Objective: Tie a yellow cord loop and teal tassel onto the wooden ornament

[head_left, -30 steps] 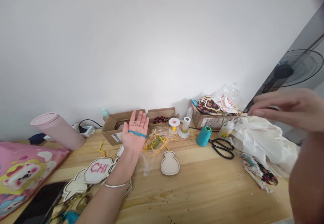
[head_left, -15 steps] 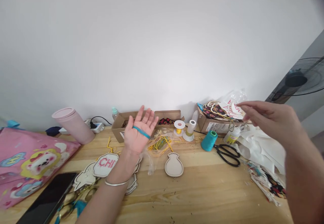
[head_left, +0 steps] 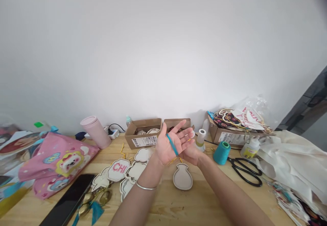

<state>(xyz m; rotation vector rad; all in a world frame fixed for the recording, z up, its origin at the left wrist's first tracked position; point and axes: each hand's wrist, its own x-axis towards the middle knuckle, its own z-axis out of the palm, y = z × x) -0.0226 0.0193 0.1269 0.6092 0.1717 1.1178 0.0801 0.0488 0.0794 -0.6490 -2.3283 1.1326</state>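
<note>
My left hand [head_left: 163, 151] is raised over the table, palm up, its fingers stretched and spread. A band of teal thread [head_left: 172, 145] lies across its palm. Behind it and partly covered by it is my right hand [head_left: 193, 153], whose fingers are mostly hidden; whether they pinch a thread cannot be seen. Below the hands lies a pale pouch-shaped wooden piece [head_left: 182, 177] with a yellow cord at its top. To the right stands a cone of teal thread [head_left: 221, 153] beside black-handled scissors [head_left: 246, 171].
Cardboard boxes [head_left: 144, 141] line the wall, and another box [head_left: 231, 138] holds wooden and fabric pieces. On the left are a pink bag [head_left: 61, 164], a pink tumbler [head_left: 96, 132], a phone [head_left: 68, 200] and brass bells [head_left: 85, 205]. White cloth [head_left: 293, 161] lies at right beside a glue bottle [head_left: 250, 148].
My right hand has come down from the right, in to behind my left hand. The view has shifted left, and the teal band stays across my left palm.
</note>
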